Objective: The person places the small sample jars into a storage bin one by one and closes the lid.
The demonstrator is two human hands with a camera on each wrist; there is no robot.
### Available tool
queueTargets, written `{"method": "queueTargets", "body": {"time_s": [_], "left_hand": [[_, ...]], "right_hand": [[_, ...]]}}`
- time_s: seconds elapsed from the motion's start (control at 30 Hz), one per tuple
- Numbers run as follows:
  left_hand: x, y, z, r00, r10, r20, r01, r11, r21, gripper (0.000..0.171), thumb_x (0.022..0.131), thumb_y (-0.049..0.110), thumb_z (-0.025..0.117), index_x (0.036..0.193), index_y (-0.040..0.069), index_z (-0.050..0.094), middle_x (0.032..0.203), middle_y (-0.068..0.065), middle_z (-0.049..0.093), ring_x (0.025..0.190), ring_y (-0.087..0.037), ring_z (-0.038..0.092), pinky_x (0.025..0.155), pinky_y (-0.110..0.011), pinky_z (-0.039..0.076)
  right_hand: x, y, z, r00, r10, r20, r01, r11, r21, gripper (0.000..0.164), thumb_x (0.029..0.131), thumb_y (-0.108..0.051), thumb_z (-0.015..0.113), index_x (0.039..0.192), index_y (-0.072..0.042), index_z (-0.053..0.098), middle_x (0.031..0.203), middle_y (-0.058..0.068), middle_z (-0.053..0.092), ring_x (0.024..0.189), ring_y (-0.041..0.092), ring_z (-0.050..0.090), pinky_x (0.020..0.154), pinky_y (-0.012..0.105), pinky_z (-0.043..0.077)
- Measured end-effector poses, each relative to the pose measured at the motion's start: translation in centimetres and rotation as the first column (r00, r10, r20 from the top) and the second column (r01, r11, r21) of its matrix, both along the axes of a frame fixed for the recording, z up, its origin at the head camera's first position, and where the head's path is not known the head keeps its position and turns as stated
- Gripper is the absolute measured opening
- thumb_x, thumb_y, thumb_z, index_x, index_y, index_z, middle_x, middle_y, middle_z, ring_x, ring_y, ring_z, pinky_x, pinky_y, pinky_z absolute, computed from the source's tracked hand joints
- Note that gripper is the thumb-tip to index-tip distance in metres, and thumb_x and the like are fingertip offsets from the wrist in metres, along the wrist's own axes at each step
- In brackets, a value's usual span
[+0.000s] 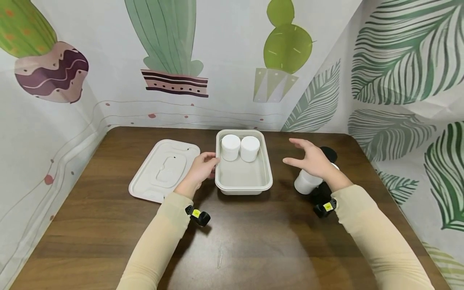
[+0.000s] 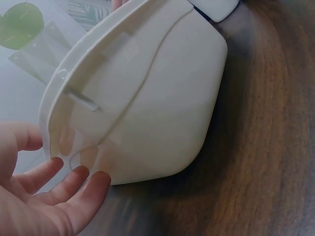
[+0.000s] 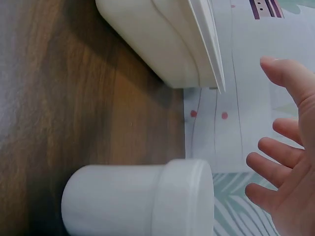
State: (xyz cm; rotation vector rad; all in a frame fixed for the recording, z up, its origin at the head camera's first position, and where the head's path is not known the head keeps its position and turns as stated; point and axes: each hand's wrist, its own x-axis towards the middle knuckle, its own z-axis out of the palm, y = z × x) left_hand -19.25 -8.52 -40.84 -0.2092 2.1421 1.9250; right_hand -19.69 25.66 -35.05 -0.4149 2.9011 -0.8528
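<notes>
Hands well apart: left hand pinching the tub by its left rim, right hand spread with nothing in it.

Tub stands toward the back of the worktop; the rim hold, thumb at the lip and fingertips against the outer wall, probably keeps so light a container from sliding. Left jar and right jar stand upright side by side at its far end, a snug placing that likely saves room nearer the person. Lid lies flat left of the tub, presumably there to leave the top open. Right hand hangs above a third jar, well right of the tub; thumb-to-finger gap looks suited to something round. Black item beyond that jar: part hidden, cannot tell what.
</notes>
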Motion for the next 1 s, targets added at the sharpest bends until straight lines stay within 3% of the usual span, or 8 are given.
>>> {"method": "queueTargets", "body": {"time_s": [0.2, 0.43, 0.57, 0.87, 1.0], "left_hand": [[0.0, 0.0, -0.1, 1.0, -0.001, 0.005, 0.001, 1.0, 0.007, 0.041, 0.095, 0.02, 0.053, 0.131, 0.002, 0.048, 0.115, -0.013, 0.055, 0.089, -0.022, 0.059, 0.071, -0.031, 0.055], [-0.1, -0.1, -0.4, 1.0, -0.009, 0.0, 0.009, 1.0, 0.024, 0.042, 0.095, 0.022, 0.054, 0.131, 0.002, 0.048, 0.118, -0.016, 0.055, 0.096, -0.028, 0.06, 0.073, -0.031, 0.055], [0.2, -0.1, 0.1, 1.0, -0.018, 0.002, 0.018, 0.999, 0.031, 0.043, 0.096, 0.021, 0.053, 0.133, 0.001, 0.046, 0.122, -0.018, 0.054, 0.103, -0.033, 0.059, 0.075, -0.032, 0.055], [-0.1, -0.1, -0.5, 1.0, -0.01, -0.004, 0.01, 1.0, 0.029, 0.04, 0.095, 0.022, 0.053, 0.13, 0.003, 0.049, 0.12, -0.018, 0.055, 0.101, -0.033, 0.06, 0.073, -0.031, 0.055], [-0.1, -0.1, -0.5, 1.0, -0.005, -0.004, 0.005, 1.0, 0.024, 0.04, 0.095, 0.022, 0.054, 0.13, 0.003, 0.049, 0.119, -0.018, 0.056, 0.1, -0.032, 0.06, 0.072, -0.03, 0.055]], "right_hand": [[0.8, 0.8, 0.2, 1.0, 0.015, 0.018, -0.015, 1.0, 0.006, 0.079, 0.083, -0.044, 0.069, 0.144, -0.006, 0.036, 0.144, 0.022, 0.039, 0.132, 0.039, 0.038, 0.105, 0.057, 0.033], [1.8, 2.1, 0.3, 0.999, 0.043, 0.028, -0.044, 0.999, 0.022, 0.078, 0.082, -0.038, 0.071, 0.142, -0.001, 0.037, 0.144, 0.023, 0.04, 0.131, 0.04, 0.039, 0.105, 0.057, 0.033], [2.2, 2.9, 0.0, 0.998, 0.056, 0.037, -0.058, 0.997, 0.045, 0.08, 0.081, -0.04, 0.072, 0.142, -0.002, 0.037, 0.144, 0.021, 0.04, 0.131, 0.04, 0.039, 0.105, 0.057, 0.033], [2.7, 3.9, -1.2, 0.998, 0.059, 0.039, -0.062, 0.993, 0.1, 0.082, 0.076, -0.041, 0.077, 0.138, 0.0, 0.043, 0.139, 0.021, 0.047, 0.124, 0.038, 0.046, 0.098, 0.053, 0.041], [3.0, 4.0, -1.6, 0.998, 0.059, 0.017, -0.061, 0.986, 0.155, 0.079, 0.074, -0.041, 0.078, 0.135, -0.001, 0.048, 0.132, 0.022, 0.053, 0.114, 0.035, 0.052, 0.091, 0.05, 0.045]]}}
